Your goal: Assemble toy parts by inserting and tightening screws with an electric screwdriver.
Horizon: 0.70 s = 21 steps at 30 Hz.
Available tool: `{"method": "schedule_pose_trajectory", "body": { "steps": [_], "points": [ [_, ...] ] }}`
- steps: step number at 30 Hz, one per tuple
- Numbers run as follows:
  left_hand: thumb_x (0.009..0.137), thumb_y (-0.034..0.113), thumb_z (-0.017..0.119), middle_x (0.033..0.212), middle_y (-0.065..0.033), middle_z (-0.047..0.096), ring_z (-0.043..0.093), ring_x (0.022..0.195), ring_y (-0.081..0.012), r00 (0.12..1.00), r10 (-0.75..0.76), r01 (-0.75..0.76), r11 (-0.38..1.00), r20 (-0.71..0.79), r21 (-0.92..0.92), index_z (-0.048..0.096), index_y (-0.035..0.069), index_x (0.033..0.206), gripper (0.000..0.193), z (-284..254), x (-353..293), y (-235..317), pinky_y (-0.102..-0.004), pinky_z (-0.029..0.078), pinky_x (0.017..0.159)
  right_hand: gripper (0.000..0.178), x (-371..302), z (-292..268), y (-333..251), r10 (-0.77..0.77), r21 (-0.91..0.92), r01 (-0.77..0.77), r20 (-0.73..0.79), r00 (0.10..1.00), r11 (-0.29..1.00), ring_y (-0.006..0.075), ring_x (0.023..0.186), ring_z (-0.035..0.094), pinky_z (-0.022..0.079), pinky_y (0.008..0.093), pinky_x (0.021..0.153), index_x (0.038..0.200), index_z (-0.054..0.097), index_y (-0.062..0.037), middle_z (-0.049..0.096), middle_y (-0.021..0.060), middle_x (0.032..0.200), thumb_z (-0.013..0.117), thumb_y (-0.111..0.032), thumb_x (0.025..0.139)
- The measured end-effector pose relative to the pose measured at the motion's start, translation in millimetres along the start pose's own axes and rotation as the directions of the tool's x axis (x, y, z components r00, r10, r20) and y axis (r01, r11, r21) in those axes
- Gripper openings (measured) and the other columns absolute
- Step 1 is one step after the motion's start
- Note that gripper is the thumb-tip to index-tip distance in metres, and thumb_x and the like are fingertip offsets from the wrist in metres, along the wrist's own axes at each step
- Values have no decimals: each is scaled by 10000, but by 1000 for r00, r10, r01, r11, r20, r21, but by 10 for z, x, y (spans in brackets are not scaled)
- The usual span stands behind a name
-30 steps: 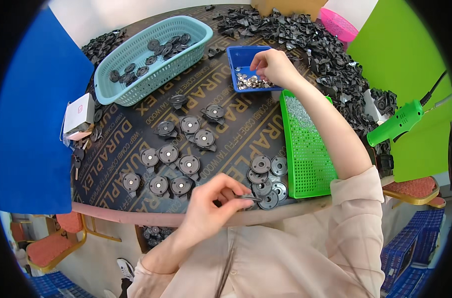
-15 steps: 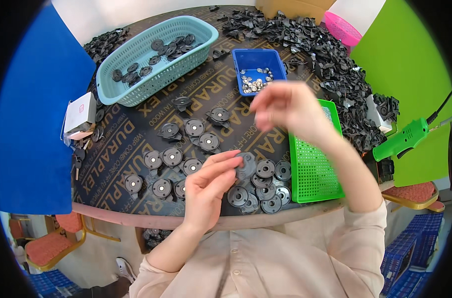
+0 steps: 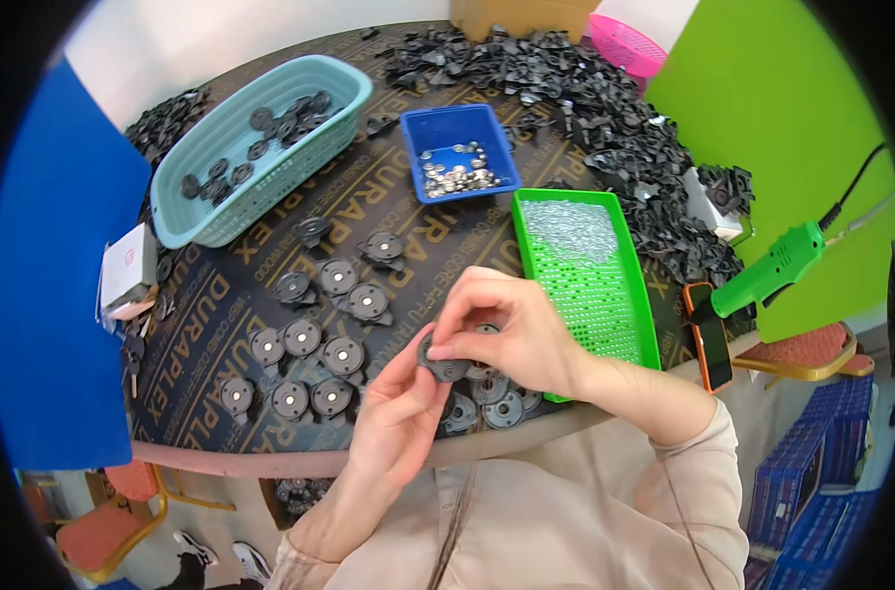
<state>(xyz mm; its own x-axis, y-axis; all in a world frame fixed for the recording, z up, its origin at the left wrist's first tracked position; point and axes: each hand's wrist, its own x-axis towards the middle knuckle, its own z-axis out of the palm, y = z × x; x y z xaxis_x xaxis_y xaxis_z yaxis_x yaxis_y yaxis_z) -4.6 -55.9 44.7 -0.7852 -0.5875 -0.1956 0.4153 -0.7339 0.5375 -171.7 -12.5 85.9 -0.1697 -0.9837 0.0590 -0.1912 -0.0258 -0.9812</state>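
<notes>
My left hand point(image 3: 393, 418) holds a round black plastic disc point(image 3: 447, 369) between thumb and fingers, above the table's near edge. Over the disc, my right hand point(image 3: 516, 329) has its thumb and fingertips pinched against the top face. Whatever sits between those fingertips is hidden. Under and beside the right hand lies a cluster of grey-black discs point(image 3: 505, 408), partly covered by my hands. To the left stand several black disc assemblies point(image 3: 302, 337) with bright round centres. A blue bin point(image 3: 457, 131) with small silver round pieces point(image 3: 459, 180) is beyond my hands.
A green perforated tray point(image 3: 590, 320) holds a heap of screws point(image 3: 570, 231). Right of it lie an orange-edged phone point(image 3: 708, 339) and a green power screwdriver point(image 3: 777, 265). At far left sits a teal basket point(image 3: 290, 162) of black discs. Black parts point(image 3: 566, 79) pile along the back.
My right hand has come back from beside the blue bin to the disc in my left hand. The view has shifted, and the phone now shows.
</notes>
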Motion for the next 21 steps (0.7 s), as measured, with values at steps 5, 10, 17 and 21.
{"method": "schedule_pose_trajectory", "body": {
  "steps": [5,10,17,21],
  "points": [
    [954,124,519,1179,-52,596,577,1082,-150,990,-119,116,992,-78,-44,550,24,1227,293,-16,-7,39,-295,478,966,87,-30,31,71,-60,-74,54,-71,996,996,115,757,569,460,247,658,764,660,-36,543,24,822,730,0,725],
    [965,172,517,1102,-43,631,611,1023,-160,977,-158,157,987,-146,-17,579,53,1179,252,2,15,42,-314,514,915,76,-70,-52,45,-148,-187,128,-96,984,974,123,796,567,459,259,662,787,674,-49,569,23,850,729,-23,740],
    [965,234,524,1132,-84,631,618,1049,-216,931,-189,216,975,-314,52,570,47,1187,293,99,-51,93,-331,527,865,106,106,-1421,352,-277,-877,-468,-427,861,-104,323,888,608,534,406,745,843,638,-31,618,147,920,576,-13,759],
    [946,293,550,1180,-104,617,579,1138,-268,935,-222,253,964,-277,81,560,41,1179,343,87,-60,92,-361,528,856,121,147,-1754,521,-38,-854,-518,-517,855,-51,381,812,672,547,458,722,794,659,9,668,232,823,553,-38,763]
  ]
}}
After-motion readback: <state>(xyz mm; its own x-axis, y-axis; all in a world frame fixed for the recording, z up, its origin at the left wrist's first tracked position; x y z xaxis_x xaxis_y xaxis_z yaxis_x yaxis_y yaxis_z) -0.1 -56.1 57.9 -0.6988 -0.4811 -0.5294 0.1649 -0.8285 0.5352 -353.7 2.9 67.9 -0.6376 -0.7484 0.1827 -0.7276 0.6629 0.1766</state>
